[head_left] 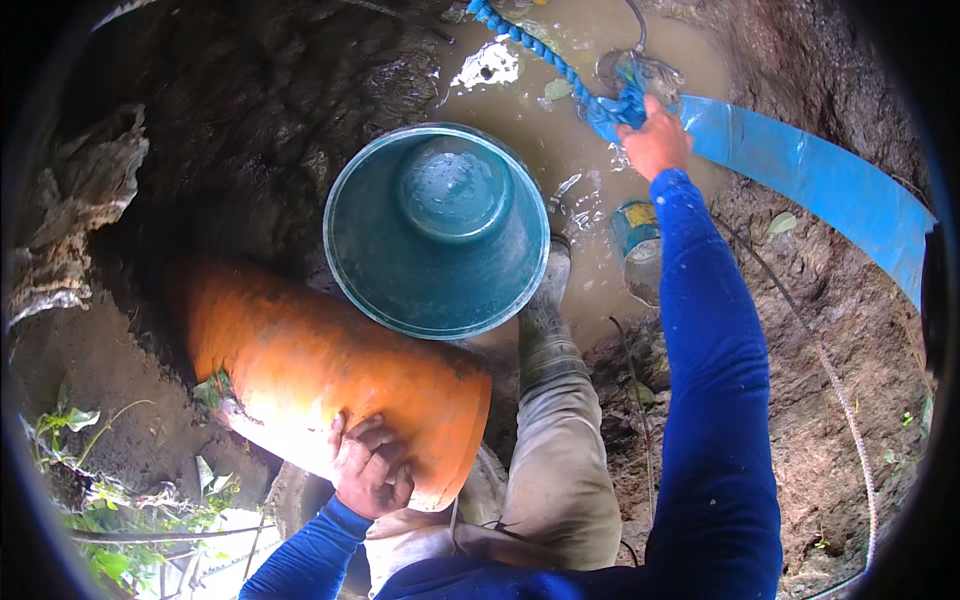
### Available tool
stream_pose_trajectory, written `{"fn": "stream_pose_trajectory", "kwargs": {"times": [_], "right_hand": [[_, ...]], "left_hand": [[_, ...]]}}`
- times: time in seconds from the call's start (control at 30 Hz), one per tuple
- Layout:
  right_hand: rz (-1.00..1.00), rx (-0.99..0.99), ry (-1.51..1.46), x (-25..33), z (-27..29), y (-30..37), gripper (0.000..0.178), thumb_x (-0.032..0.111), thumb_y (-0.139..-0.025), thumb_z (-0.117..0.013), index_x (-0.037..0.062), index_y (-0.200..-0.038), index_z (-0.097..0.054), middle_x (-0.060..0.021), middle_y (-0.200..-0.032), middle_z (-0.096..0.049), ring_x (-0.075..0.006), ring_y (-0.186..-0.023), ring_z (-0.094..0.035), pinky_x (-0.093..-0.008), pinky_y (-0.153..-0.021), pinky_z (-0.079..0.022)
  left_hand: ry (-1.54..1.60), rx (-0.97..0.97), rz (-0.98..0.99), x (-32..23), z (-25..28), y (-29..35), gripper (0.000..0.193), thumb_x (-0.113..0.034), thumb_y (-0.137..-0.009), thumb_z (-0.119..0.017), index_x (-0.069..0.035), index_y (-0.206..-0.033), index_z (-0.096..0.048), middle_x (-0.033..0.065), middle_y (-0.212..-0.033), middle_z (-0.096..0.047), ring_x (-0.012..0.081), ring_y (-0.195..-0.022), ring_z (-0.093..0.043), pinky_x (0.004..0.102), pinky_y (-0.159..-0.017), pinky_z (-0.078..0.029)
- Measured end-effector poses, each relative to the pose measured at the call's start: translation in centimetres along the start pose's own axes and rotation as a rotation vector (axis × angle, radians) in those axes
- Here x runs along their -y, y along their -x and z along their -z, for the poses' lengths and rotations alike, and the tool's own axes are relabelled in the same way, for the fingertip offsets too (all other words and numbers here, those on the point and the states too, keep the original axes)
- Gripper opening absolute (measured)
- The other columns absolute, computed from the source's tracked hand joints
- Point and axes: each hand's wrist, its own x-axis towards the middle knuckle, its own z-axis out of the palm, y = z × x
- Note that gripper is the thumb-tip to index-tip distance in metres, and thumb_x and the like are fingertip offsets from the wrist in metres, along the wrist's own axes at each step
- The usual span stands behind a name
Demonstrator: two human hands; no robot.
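My right hand is stretched out over muddy water. It is closed around the knotted end of a braided blue rope, beside the end of a flat blue hose. Just beyond my fingers, a grey, rounded object with a dark cable sits in the water; its kind is unclear. My left hand rests on a large orange pipe, fingers slightly bent and apart, not wrapped around it. A wide green-blue plastic tub, with nothing in it, stands between my hands, near my leg.
A small, dirty can lies at the water's edge, right of the tub. Steep earth walls surround the muddy pit. A thin rope runs down the right side. Green plants grow at lower left.
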Motion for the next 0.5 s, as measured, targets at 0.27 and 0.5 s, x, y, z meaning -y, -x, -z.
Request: {"fn": "stream_pose_trajectory", "kwargs": {"times": [0.27, 0.5], "right_hand": [[0.149, 0.074, -0.374, -5.9, 3.3, -5.7, 0.088, 0.042, -0.084, -0.091, -0.0090, -0.150, -0.061, -0.0294, -0.133, -0.075, -0.0386, -0.124, -0.074, -0.0404, -0.108, -0.054], [0.265, 0.296, -0.404, 2.6, 6.2, -3.6, 0.082, 0.041, -0.088, -0.089, -0.0129, -0.143, -0.064, -0.0291, -0.127, -0.077, -0.0364, -0.122, -0.073, -0.0410, -0.111, -0.051]], "left_hand": [[0.039, -0.032, 0.014, 0.1, -0.1, 0.4, 0.033, -0.013, -0.070, -0.077, -0.012, -0.104, -0.076, 0.0111, -0.110, -0.071, 0.0384, -0.125, -0.070, 0.0666, -0.128, -0.031], [0.059, -0.067, 0.002, 0.6, -0.6, 0.9, 0.037, -0.013, -0.068, -0.079, -0.009, -0.105, -0.076, 0.0134, -0.115, -0.068, 0.0396, -0.126, -0.070, 0.0662, -0.127, -0.033]]}}
